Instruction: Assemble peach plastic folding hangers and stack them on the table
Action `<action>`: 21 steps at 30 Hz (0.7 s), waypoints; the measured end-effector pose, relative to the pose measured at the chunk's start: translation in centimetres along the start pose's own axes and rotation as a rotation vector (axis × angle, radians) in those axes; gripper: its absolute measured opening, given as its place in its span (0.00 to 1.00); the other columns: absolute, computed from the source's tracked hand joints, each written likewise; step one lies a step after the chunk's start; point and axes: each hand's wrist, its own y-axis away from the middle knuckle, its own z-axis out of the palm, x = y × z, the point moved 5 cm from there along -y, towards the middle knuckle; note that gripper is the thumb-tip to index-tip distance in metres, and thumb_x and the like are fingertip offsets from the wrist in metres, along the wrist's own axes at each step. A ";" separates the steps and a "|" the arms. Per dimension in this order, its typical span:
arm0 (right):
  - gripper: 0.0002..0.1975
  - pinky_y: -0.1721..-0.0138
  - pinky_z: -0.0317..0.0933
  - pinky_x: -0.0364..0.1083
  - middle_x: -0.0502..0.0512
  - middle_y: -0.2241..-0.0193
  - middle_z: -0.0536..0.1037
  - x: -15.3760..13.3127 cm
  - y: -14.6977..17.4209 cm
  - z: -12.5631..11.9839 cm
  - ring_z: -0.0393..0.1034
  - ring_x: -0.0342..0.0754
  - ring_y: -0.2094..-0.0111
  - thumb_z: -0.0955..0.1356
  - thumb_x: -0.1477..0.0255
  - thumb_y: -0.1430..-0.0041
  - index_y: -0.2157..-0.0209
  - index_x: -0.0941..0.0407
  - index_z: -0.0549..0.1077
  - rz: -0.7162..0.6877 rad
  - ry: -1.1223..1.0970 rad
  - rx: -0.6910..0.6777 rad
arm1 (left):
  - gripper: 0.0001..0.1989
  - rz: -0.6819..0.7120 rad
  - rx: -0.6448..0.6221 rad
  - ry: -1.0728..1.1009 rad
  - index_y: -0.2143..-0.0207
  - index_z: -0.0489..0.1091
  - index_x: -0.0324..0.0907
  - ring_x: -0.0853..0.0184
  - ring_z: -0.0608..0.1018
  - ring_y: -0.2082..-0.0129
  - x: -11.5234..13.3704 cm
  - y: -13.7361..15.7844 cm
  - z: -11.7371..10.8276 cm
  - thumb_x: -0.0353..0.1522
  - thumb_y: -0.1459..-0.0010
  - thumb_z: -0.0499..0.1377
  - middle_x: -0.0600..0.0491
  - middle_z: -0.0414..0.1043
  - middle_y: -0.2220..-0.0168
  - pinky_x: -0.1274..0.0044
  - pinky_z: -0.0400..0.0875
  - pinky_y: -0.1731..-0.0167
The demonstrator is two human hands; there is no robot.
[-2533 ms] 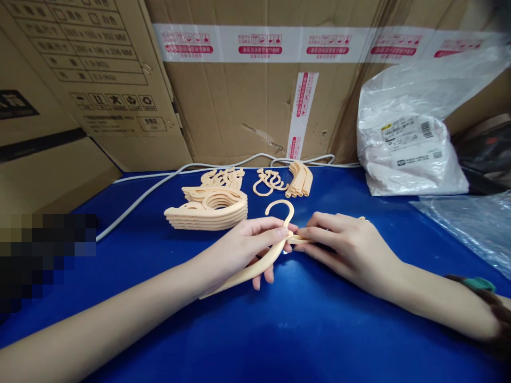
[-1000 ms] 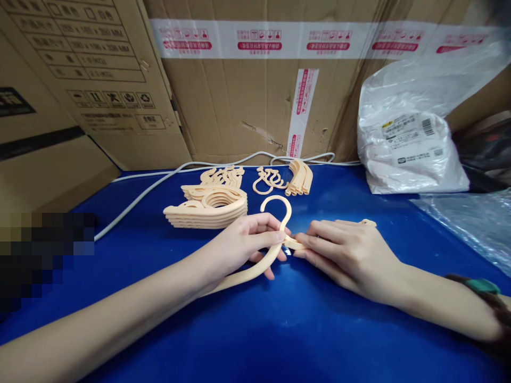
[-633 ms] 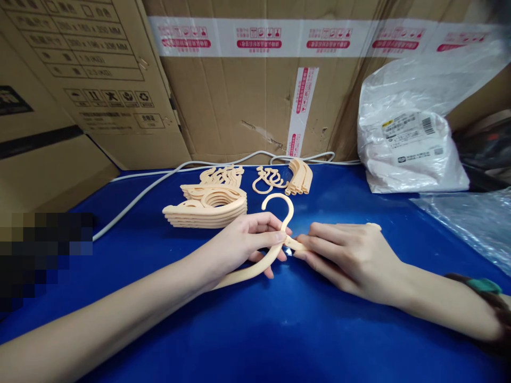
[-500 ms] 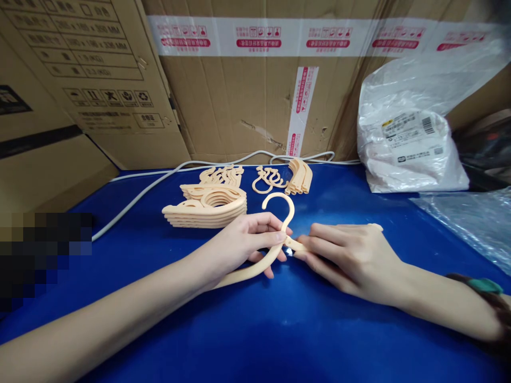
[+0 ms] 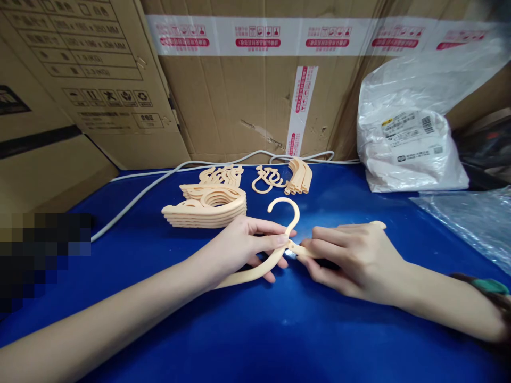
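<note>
Between my hands is a cream plastic clothes hanger with its curved hook pointing up and away from me. My left hand pinches it at the base of the hook, thumb on top, with the left arm of the hanger running under my palm. My right hand is closed around the right arm of the hanger, whose tip sticks out past my knuckles. A small hole shows in the short stretch between my hands; the rest of that arm is hidden by my right fingers.
Behind my left hand lies a stack of cream hanger pieces, with more curved parts beyond. Loose hooks and a bundle of hanger arms sit further back. A white cable, cardboard boxes and a plastic bag border the blue table.
The hook has shifted slightly right and toward me, turning a little. My hands have moved slightly along with it, both keeping their grip.
</note>
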 end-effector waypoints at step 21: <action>0.16 0.79 0.48 0.41 0.47 0.80 0.67 0.1 -0.4 -0.2 0.58 0.38 0.82 0.60 0.71 0.35 0.76 0.57 0.69 -0.018 -0.020 -0.013 | 0.09 -0.022 -0.021 -0.032 0.61 0.79 0.39 0.69 0.78 0.75 -0.3 -0.1 0.2 0.32 0.45 0.64 0.50 0.78 0.75 0.81 0.74 0.77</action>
